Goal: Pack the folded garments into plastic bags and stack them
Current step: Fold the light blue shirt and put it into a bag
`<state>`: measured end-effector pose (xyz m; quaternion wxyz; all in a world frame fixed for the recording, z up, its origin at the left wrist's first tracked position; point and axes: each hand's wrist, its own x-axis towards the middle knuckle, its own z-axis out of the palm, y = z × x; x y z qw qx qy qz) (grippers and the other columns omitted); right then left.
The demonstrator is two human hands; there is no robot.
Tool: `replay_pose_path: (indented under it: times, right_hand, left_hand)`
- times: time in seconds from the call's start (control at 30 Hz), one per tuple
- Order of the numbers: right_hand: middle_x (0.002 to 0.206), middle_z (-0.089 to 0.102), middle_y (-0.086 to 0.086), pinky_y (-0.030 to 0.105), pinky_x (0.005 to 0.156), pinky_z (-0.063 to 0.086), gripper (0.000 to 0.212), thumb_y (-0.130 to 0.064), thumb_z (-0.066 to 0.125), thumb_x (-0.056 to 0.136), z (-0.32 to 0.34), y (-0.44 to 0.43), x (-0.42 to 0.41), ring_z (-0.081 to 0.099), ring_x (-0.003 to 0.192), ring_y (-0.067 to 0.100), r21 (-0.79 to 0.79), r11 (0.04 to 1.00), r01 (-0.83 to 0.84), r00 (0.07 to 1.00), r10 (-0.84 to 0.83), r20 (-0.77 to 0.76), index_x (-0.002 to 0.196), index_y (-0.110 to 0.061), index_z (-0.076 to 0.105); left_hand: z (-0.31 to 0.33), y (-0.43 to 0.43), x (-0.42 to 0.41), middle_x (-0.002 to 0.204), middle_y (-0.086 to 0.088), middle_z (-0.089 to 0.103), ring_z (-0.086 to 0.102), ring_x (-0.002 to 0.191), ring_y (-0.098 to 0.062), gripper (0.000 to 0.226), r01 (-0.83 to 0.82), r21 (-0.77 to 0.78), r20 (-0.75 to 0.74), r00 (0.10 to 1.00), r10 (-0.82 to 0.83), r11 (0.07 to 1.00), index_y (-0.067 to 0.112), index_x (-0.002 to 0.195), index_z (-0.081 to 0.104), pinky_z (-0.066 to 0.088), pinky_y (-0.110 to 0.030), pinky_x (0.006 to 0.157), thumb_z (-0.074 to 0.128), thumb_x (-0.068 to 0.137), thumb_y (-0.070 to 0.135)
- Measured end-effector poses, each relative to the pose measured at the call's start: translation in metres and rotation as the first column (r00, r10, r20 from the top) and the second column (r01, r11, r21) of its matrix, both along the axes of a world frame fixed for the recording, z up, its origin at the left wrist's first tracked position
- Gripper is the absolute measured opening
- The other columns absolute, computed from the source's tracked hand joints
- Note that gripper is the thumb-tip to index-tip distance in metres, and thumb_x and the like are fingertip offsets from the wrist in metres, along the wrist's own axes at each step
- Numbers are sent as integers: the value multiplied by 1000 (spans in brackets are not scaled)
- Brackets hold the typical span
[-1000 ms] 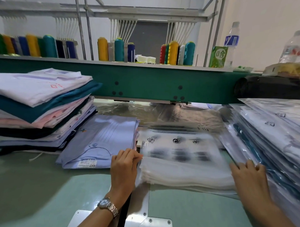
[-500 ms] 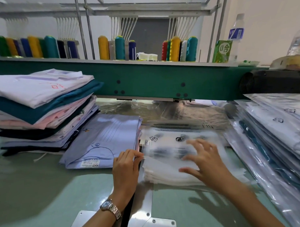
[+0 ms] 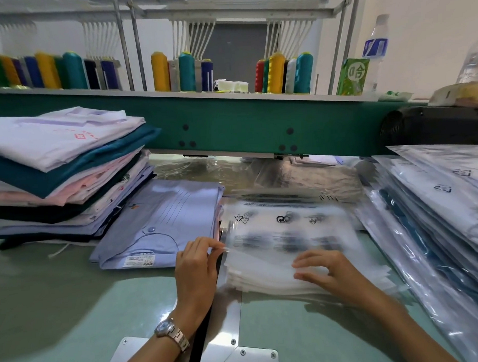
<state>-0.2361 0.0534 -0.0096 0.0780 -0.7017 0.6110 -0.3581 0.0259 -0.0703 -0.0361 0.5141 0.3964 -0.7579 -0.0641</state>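
A pile of empty printed plastic bags (image 3: pixel 283 233) lies in the middle of the green table (image 3: pixel 60 303). My left hand (image 3: pixel 197 266) pinches the left edge of the top bag. My right hand (image 3: pixel 325 270) rests on the pile's near part, fingers loosely curled and touching the top bag. A folded light-blue shirt (image 3: pixel 163 224) lies just left of the bags, beside my left hand. A tall stack of folded garments (image 3: pixel 64 170) stands at the far left. Packed bagged garments (image 3: pixel 436 206) are stacked on the right.
A green machine beam (image 3: pixel 230 121) crosses the back, carrying thread cones (image 3: pixel 185 71), a green carton (image 3: pixel 352 76) and a water bottle (image 3: pixel 377 48). Loose crumpled plastic (image 3: pixel 259 174) lies under it. A metal plate (image 3: pixel 230 343) is screwed to the table's near edge.
My right hand has come from the packed stack on the right across to the bag pile and now rests low on it. My left hand has stayed at the pile's left edge.
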Motion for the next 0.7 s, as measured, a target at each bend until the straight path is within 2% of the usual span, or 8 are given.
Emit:
replay_pose_path:
  times: [0.1,0.27,0.33,0.4,0.47,0.53,0.6,0.7]
  right_hand:
    - [96,72,-17,23,82,53,28,-47,66,83,-1,-2,3,67,90,-1,-20,1000,-22,1000,22,-9,92,-23,79]
    - [91,72,-17,28,72,54,22,-33,63,88,-3,-2,1,67,84,4,5,1000,19,999,-19,38,91,-17,78]
    - [89,73,-15,26,69,53,12,-22,67,90,-6,-4,2,66,83,3,11,999,49,998,-49,48,88,-17,77]
    - [84,72,-14,21,66,51,9,-15,69,88,-8,-5,6,65,79,3,-24,994,107,994,-106,21,83,-19,76]
    - [78,71,-14,17,63,48,9,-16,71,85,-8,-7,11,64,75,2,-77,981,177,984,-179,-16,78,-20,75]
    - [75,70,-14,13,61,44,9,-18,74,83,-7,-8,15,65,73,2,-114,971,210,977,-212,-1,74,-20,74]
    - [73,70,-15,10,61,42,11,-18,75,81,-6,-9,19,65,72,3,-127,967,219,976,-217,32,71,-21,74]
    - [72,70,-15,10,61,43,14,-17,76,80,-5,-6,21,65,71,3,-131,962,238,970,-230,75,68,-24,73]
  left_hand:
    - [0,0,0,79,11,60,50,73,-11,4,-2,-10,4,1000,2,1000,20,89,66,36,-27,70,68,89,17]
    - [-1,3,1,85,10,62,55,77,-14,5,16,-37,28,999,-15,999,21,93,65,38,-28,71,68,89,18]
    - [1,6,-1,100,7,63,58,90,-18,12,4,-101,60,998,2,995,21,105,66,38,-27,78,63,93,21]
    - [4,12,-5,122,1,59,54,110,-18,30,41,-214,109,994,-18,976,18,121,63,35,-26,92,61,91,22]
    - [8,22,-13,129,-2,57,50,121,-17,35,197,-349,188,972,-138,916,15,123,61,36,-28,103,61,89,18]
    - [8,30,-24,124,-3,61,55,119,-20,32,381,-429,362,903,-231,819,13,118,64,40,-34,104,60,87,10]
    - [6,35,-36,120,-3,63,58,113,-21,35,450,-454,533,829,-170,769,12,117,66,40,-36,104,59,83,6]
    - [7,36,-47,117,-1,65,61,106,-20,41,399,-428,611,789,-66,811,13,118,68,38,-32,101,68,78,9]
